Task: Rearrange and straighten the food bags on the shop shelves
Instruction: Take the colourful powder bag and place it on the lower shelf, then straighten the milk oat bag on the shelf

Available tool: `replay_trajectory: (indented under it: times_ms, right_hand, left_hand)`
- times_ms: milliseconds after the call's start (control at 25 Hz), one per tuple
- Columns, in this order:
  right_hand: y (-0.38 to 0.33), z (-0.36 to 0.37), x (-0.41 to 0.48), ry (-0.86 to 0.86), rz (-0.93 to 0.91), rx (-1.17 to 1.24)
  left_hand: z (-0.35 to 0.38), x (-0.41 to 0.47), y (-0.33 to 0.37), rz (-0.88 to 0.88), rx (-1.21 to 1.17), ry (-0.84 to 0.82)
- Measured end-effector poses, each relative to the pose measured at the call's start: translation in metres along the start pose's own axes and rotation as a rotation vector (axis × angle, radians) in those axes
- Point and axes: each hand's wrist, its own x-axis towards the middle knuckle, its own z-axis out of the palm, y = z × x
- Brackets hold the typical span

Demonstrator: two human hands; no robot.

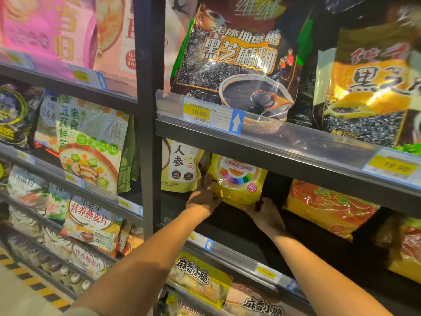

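While both hands gripped it, yellow bag (237,181) stood mid-frame on dark shelf (230,222) | left hand (202,198) clamped its left edge | right hand (265,214) pinched bottom corner | long axis upright, tilted slightly | cream bag (180,165) just left.

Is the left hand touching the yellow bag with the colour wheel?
Touching. The head view shows the left hand pressed on the left edge of the yellow bag, fingers overlapping it.
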Motion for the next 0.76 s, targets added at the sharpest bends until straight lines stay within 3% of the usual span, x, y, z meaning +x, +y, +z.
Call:
replay_trajectory:
  times_ms: [120, 240, 520, 760]
  right_hand:
    - [-0.001, -0.010, -0.024, 0.009, 0.000, -0.106]
    - [-0.010, -0.021, -0.057, 0.051, -0.036, -0.242]
    - [-0.025, -0.027, -0.157, 0.273, -0.325, -0.539]
    - [-0.045, -0.010, -0.236, 0.323, -0.518, -0.537]
  left_hand:
    - [-0.007, -0.022, 0.000, -0.025, 0.106, -0.017]
    - [-0.014, -0.059, 0.000, 0.074, 0.252, 0.072]
    - [-0.032, -0.152, -0.007, 0.323, 0.413, 0.289]
    - [-0.056, -0.239, -0.044, 0.332, 0.455, 0.335]
